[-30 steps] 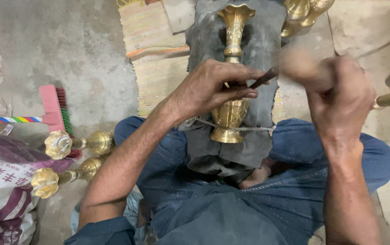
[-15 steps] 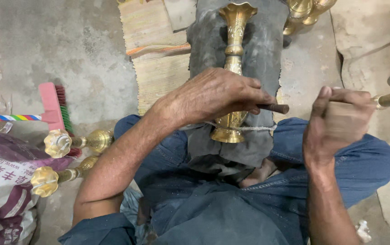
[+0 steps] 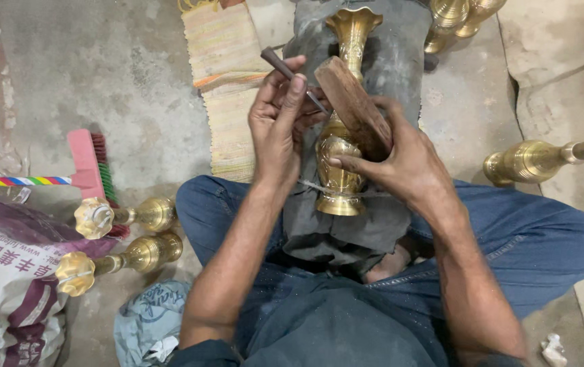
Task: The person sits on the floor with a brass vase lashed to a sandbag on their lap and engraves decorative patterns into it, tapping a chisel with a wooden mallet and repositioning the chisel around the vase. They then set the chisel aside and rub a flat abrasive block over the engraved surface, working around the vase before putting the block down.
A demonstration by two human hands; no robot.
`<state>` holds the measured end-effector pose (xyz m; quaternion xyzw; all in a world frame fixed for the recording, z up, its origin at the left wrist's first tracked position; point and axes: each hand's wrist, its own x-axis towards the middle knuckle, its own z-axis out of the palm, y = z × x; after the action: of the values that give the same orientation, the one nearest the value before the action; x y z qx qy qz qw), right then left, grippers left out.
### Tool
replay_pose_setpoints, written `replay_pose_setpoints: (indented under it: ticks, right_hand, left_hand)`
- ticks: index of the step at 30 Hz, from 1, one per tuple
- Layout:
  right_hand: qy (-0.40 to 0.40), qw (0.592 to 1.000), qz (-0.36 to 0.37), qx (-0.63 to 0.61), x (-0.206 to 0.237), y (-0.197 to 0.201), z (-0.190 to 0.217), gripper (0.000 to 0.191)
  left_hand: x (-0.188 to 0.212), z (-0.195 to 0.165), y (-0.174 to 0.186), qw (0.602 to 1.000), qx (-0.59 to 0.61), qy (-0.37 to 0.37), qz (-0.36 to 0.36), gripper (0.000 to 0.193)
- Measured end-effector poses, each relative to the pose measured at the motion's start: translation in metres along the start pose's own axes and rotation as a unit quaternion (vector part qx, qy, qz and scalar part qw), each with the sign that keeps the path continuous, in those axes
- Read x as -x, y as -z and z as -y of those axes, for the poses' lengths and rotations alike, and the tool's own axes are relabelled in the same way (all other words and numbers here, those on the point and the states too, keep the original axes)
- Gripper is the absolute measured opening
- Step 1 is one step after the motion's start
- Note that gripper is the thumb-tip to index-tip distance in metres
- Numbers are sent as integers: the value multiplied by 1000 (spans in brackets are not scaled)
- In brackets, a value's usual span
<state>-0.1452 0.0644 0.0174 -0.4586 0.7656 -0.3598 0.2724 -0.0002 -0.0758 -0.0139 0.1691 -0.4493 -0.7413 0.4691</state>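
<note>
A brass vase is laid lengthwise on a dark padded block set between the person's knees. Above the vase's body, a thin metal chisel is grasped in the grip of the left hand. Just right of the vase's neck, a wooden mallet is clenched in the right hand. Left of the vase, two more brass vases are laid on the floor.

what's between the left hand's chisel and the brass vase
Nothing visible: the chisel in the left hand points at the vase neck with no object between. The wooden block in the right hand lies beside it.
</note>
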Motion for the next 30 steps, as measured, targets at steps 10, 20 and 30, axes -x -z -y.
replay_pose_setpoints:
  ticks: [10, 20, 30]
  right_hand:
    - [87, 980, 102, -147, -19, 11, -7, 93]
    - [33, 983, -165, 76, 30, 50, -28, 53]
    - [77, 964, -230, 107, 44, 69, -45, 40]
  left_hand:
    - [9, 18, -25, 995, -3, -62, -74, 31]
    - [-7, -34, -39, 878, -369, -53, 300, 32]
    - [-30, -40, -55, 821, -419, 42, 384, 32]
